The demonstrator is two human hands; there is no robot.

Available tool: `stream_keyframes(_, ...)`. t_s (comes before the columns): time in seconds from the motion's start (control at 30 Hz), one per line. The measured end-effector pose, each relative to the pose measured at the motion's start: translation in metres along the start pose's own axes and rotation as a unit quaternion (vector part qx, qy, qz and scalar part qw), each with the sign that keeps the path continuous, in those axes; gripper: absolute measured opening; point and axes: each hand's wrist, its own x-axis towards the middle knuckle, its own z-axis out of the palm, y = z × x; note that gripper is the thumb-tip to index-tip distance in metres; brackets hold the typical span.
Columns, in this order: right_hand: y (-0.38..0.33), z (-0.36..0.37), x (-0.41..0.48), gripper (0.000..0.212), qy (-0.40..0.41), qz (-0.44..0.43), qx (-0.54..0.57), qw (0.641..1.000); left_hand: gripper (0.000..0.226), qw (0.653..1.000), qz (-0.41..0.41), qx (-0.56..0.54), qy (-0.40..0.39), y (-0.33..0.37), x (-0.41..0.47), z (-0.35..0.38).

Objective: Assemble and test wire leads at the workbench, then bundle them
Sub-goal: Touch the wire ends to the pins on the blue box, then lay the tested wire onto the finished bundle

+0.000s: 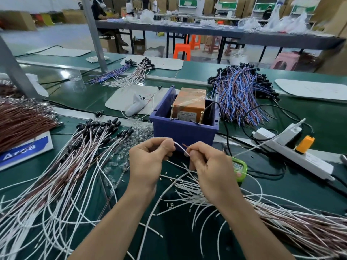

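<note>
1. At the centre of the frame, the left hand [148, 162] and right hand [208, 166] are raised close together over the green counter [309, 184], fingers curled.
2. Both hands pinch one white wire lead [180, 148], which arcs between their fingertips. A short brown end sticks out just beside the right hand's fingers.
3. Just behind the hands stands a blue bin [184, 128] with an orange box [189, 102] inside it.
4. In the lower left, a fan of capped leads [75, 166], white and brown with black ends, lies spread on the counter.
5. In the lower right, loose white wires [206, 196] lie under the right wrist. A green gadget [239, 168] with a display peeks out behind that hand.
6. At the right lies a white power strip [300, 156], and in the upper right a heap of blue-and-brown wires [242, 96].
</note>
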Motion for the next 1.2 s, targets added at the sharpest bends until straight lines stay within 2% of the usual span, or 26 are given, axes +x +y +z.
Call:
stream_keyframes(0.03,0.000,0.001,0.000,0.019,0.005,0.007,0.020,1.000,0.002,0.999,-0.033,-0.031,-0.003,0.002,-0.001,0.000)
stream_keyframes(0.13,-0.002,0.002,-0.001,0.021,0.021,0.007,0.042,0.999,0.010,0.984,-0.122,-0.122,-0.038,0.006,-0.001,0.000)
stream_keyframes(0.23,-0.002,0.002,-0.004,0.021,0.007,0.006,0.080,0.997,0.012,0.967,-0.178,-0.166,-0.073,0.008,-0.002,-0.001)
stream_keyframes(0.33,-0.002,0.001,-0.005,0.020,0.005,0.011,0.147,0.989,0.016,0.957,-0.204,-0.189,-0.083,0.009,-0.002,-0.001)
stream_keyframes(0.43,-0.001,0.000,-0.005,0.021,0.023,0.018,0.158,0.987,0.020,0.949,-0.220,-0.205,-0.094,0.011,-0.002,-0.004)
stream_keyframes(0.57,-0.001,0.001,-0.005,0.021,0.043,0.027,0.135,0.990,0.026,0.959,-0.191,-0.177,-0.113,0.012,-0.003,-0.008)
stream_keyframes(0.67,0.001,0.000,-0.006,0.022,0.065,0.021,0.102,0.992,0.025,0.985,-0.104,-0.082,-0.113,0.012,-0.005,-0.008)
stream_keyframes(0.8,0.003,-0.001,-0.004,0.019,0.096,0.023,0.074,0.992,0.015,0.994,-0.023,-0.012,-0.106,0.013,-0.008,-0.008)
stream_keyframes(0.87,0.003,-0.002,-0.004,0.019,0.100,0.021,0.068,0.993,0.010,0.994,-0.023,0.006,-0.105,0.013,-0.008,-0.007)
stream_keyframes(1.0,0.002,-0.002,-0.006,0.019,0.092,0.011,0.062,0.994,0.003,0.993,-0.080,-0.017,-0.086,0.015,-0.006,-0.003)
stream_keyframes(1.13,0.000,0.000,-0.008,0.020,0.091,-0.001,0.034,0.995,0.027,0.997,-0.073,0.008,-0.032,0.008,-0.003,0.002)
stream_keyframes(1.2,-0.002,0.003,-0.008,0.020,0.087,-0.006,0.017,0.996,0.030,0.998,-0.059,0.029,-0.004,0.004,-0.004,0.004)
